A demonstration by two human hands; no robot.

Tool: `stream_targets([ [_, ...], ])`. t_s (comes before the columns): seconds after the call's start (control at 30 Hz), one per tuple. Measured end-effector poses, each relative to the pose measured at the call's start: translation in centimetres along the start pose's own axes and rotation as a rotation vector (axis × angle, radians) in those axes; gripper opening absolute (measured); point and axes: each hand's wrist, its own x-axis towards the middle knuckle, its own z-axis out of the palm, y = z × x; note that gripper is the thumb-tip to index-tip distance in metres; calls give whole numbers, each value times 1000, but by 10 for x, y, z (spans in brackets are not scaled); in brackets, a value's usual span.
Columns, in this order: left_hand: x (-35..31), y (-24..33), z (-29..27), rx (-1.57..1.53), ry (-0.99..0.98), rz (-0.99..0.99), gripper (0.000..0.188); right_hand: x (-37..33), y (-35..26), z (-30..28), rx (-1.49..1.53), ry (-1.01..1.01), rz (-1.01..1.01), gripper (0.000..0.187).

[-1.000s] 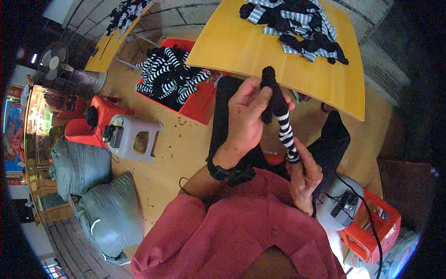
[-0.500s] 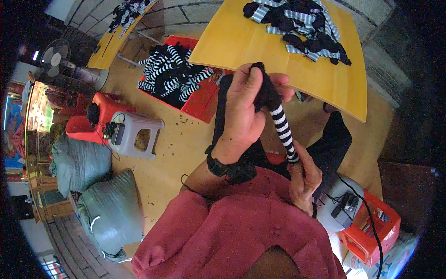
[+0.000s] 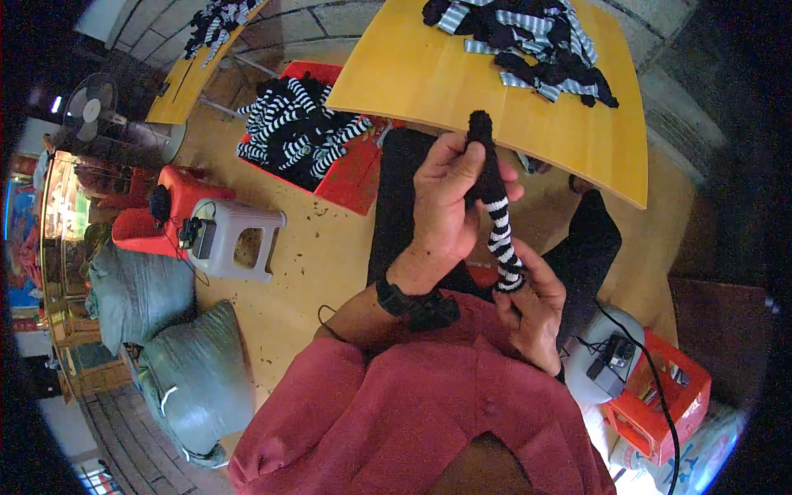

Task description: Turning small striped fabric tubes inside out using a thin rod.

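Observation:
Between my hands is a slim black-and-white striped knitted piece (image 3: 501,239), plain black at its far end; I cannot tell whether it is a glove or a sock. My left hand (image 3: 450,190) is closed around the black part, thumb pressed on top and fingers behind. A narrow black tip sticks up past the thumb. My right hand (image 3: 535,309) grips the striped end near its edge, lower down and closer to my body. The piece hangs over my lap in front of the yellow table (image 3: 412,78), with its striped part slightly wrinkled.
More black and striped knitwear (image 3: 536,49) lies heaped on the table. A red bin (image 3: 346,186) holds striped knit pieces. Left stand a grey stool (image 3: 239,235), a red stool (image 3: 177,194) and stuffed green sacks (image 3: 198,384). Right is a red crate (image 3: 660,404) with a black cable (image 3: 660,384).
The black end has been straightened into a narrow upright tip. My left hand has moved slightly right and down, and the striped part has gone from taut to wrinkled.

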Motion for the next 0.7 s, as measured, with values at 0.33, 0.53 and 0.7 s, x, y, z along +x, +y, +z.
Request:
stream_targets([
  [0.33, -5, 6, -19, 283, -18, 100, 28, 12, -2, -10, -561, 94, -267, 29],
  [0.53, 7, 19, -19, -63, -17, -27, 21, 11, 6, -22, -612, 186, -491, 23],
  [0.7, 14, 19, -40, -50, 22, 1, 20, 9, 2, -30, -812, 170, -468, 22],
])
